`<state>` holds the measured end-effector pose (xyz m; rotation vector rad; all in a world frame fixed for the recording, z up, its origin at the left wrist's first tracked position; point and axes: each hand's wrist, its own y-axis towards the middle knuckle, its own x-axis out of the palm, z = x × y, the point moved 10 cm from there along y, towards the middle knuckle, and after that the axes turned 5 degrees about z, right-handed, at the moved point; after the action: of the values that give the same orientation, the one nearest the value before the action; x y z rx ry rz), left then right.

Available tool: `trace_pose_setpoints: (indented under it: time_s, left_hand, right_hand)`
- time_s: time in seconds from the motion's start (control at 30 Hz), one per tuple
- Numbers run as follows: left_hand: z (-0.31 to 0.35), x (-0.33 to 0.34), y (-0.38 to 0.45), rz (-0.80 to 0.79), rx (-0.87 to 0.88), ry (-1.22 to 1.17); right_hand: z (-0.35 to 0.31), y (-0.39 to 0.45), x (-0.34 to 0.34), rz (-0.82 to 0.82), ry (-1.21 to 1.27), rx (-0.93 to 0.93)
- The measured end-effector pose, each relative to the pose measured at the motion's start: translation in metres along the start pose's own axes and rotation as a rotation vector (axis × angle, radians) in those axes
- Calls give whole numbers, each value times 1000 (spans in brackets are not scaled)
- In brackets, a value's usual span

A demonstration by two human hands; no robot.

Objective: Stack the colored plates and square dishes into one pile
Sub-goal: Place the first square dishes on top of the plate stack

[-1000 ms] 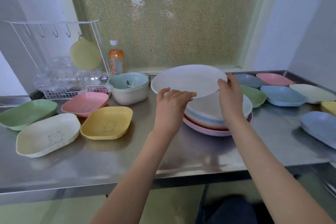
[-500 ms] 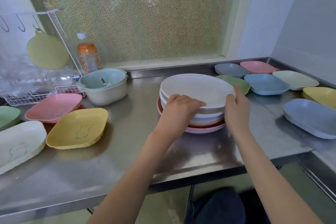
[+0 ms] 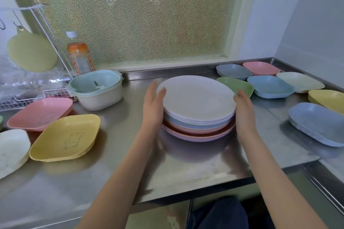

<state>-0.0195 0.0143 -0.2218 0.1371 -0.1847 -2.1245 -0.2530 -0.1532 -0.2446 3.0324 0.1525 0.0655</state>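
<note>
white plate [image 3: 197,96] is seen topping the round pile [image 3: 198,126] on the steel counter [image 3: 186,163]; left hand [image 3: 153,106] and right hand [image 3: 243,111] are pressed flat against the pile's sides, fingers held together.

The pile of round plates [image 3: 198,117] runs from a white top plate [image 3: 197,96] through pale blue and pink layers to a lilac rim at the bottom. On the grey steel worktop [image 3: 186,163], the left-side square dishes are pink [image 3: 40,113], yellow with an outlined bear figure [image 3: 65,137], and cream [image 3: 11,151]. On the right are grey-blue [image 3: 233,71], pink [image 3: 260,68], green [image 3: 236,84], light blue [image 3: 270,86], cream [image 3: 299,82], yellow [image 3: 327,98] and periwinkle [image 3: 316,123] ones. The window pane [image 3: 139,15] is speckled gold-green.
</note>
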Motion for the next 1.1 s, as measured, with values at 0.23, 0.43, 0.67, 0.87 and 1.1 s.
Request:
trace_pose_setpoints:
  time_s: [0.23, 0.43, 0.67, 0.87, 1.1]
  left_hand:
    - [-23, 7, 7, 31, -138, -201]
    - [-19, -24, 5, 141, -94, -209]
    - [-22, -76, 2, 244, -84, -192]
    - [-18, -94, -3, 206, -76, -57]
    - [19, -156, -59, 391, 369, 780]
  right_hand:
    - [12, 0, 13, -55, 10, 22]
    - [7, -15, 39, -118, 56, -13]
    - [10, -40, 80, -204, 40, 7]
    - [8, -47, 89, -206, 11, 2]
    - [6, -59, 80, -127, -18, -70]
